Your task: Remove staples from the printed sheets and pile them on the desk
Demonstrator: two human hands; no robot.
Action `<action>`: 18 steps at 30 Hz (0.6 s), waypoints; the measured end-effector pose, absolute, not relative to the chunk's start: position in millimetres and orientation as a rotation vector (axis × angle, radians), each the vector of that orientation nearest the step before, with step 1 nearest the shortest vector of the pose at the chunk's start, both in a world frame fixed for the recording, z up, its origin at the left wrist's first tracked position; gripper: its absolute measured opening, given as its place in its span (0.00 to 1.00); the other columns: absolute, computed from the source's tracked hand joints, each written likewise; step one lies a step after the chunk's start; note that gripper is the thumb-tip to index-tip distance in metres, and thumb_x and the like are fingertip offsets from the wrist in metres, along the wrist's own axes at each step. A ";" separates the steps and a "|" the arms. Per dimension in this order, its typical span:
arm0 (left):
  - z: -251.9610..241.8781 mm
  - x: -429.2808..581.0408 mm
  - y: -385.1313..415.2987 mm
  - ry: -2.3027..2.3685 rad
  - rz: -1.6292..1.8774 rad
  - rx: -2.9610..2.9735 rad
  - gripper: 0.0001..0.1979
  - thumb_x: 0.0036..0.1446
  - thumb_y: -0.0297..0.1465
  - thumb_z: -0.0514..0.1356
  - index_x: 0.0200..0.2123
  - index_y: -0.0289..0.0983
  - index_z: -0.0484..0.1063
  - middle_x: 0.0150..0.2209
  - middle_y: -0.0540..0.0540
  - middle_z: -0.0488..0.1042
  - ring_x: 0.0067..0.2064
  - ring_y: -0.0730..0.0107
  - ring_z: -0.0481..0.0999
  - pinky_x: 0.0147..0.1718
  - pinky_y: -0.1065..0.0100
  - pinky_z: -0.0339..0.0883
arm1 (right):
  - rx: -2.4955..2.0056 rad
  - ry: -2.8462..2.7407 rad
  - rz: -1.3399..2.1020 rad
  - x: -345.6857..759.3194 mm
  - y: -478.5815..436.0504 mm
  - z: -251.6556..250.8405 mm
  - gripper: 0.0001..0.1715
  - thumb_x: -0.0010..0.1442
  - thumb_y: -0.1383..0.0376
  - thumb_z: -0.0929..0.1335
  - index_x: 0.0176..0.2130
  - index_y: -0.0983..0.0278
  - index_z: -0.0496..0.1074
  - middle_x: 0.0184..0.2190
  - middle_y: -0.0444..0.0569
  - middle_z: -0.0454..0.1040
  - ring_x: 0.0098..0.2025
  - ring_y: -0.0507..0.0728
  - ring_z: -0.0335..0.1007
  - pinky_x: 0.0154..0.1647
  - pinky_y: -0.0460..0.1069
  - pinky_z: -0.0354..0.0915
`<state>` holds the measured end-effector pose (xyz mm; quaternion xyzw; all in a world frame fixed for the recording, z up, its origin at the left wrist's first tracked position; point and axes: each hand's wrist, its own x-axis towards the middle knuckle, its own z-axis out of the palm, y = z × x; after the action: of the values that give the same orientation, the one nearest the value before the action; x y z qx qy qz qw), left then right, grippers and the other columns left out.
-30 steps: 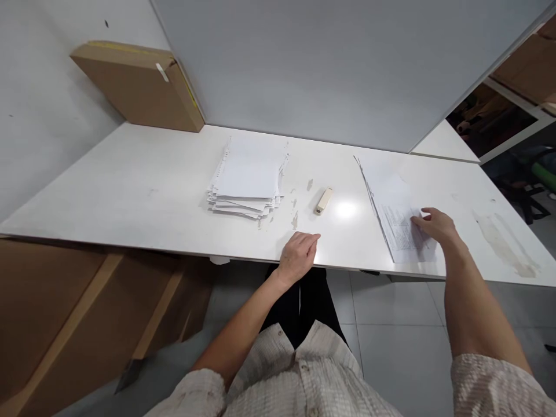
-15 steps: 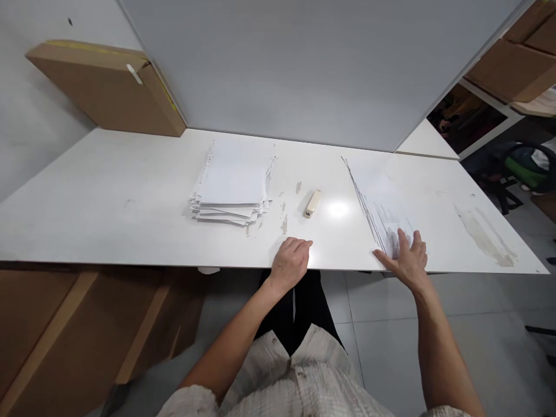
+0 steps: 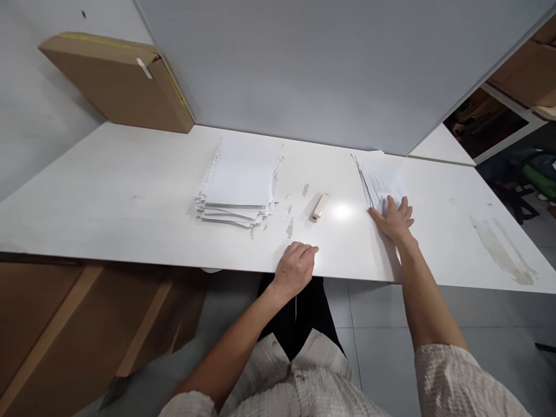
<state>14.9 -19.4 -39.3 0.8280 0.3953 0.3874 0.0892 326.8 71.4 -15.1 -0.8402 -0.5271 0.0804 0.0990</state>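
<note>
My right hand (image 3: 394, 219) lies flat with its fingers spread on the near end of a fanned pile of printed sheets (image 3: 377, 179) at the right of the white table (image 3: 130, 202). My left hand (image 3: 296, 265) rests at the table's front edge with fingers curled loosely and nothing in it. A small beige stapler (image 3: 319, 207) lies between the two hands, a little farther back. A thicker stack of white paper (image 3: 238, 184) sits to the left of the stapler.
A flat brown cardboard box (image 3: 121, 84) leans against the wall at the back left. A grey partition (image 3: 304, 63) stands behind the table. Chipped spots (image 3: 290, 220) mark the surface near the stapler. A worn smear (image 3: 499, 252) shows at the right. Brown cardboard panels (image 3: 65, 324) stand under the table.
My right hand has slid the printed sheets away from me, from the front edge toward the partition, and the fan has bunched shorter. My left hand has stayed at the table edge.
</note>
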 end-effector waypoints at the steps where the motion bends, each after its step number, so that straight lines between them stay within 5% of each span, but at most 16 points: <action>1: -39.7 14.8 -19.5 1.179 1.151 2.460 0.12 0.59 0.22 0.52 0.44 0.33 0.70 0.36 0.42 0.74 0.40 0.64 0.71 0.39 0.61 0.70 | -2.482 -1.555 0.245 325.7 81.0 -14.4 0.53 0.51 0.35 0.56 0.65 0.61 0.45 0.67 0.62 0.30 0.65 0.79 0.26 0.56 0.74 0.38; 11: -39.1 13.9 -20.6 1.187 1.097 2.456 0.13 0.59 0.21 0.51 0.45 0.32 0.69 0.37 0.42 0.74 0.40 0.64 0.71 0.38 0.60 0.69 | -2.498 -1.517 0.249 315.9 99.9 -5.7 0.60 0.44 0.33 0.62 0.65 0.59 0.44 0.67 0.61 0.27 0.65 0.80 0.22 0.55 0.77 0.35; 18: -39.3 14.3 -21.0 1.186 1.085 2.442 0.13 0.59 0.21 0.50 0.45 0.33 0.69 0.37 0.42 0.74 0.40 0.64 0.71 0.38 0.60 0.69 | -2.451 -1.466 0.208 315.7 131.7 -13.1 0.54 0.48 0.37 0.62 0.63 0.63 0.50 0.66 0.63 0.32 0.65 0.76 0.28 0.58 0.72 0.36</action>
<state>14.3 -21.0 -39.3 0.8303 0.4033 0.3689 0.1087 315.7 131.7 -13.1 -0.8477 -0.5071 0.0719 0.1384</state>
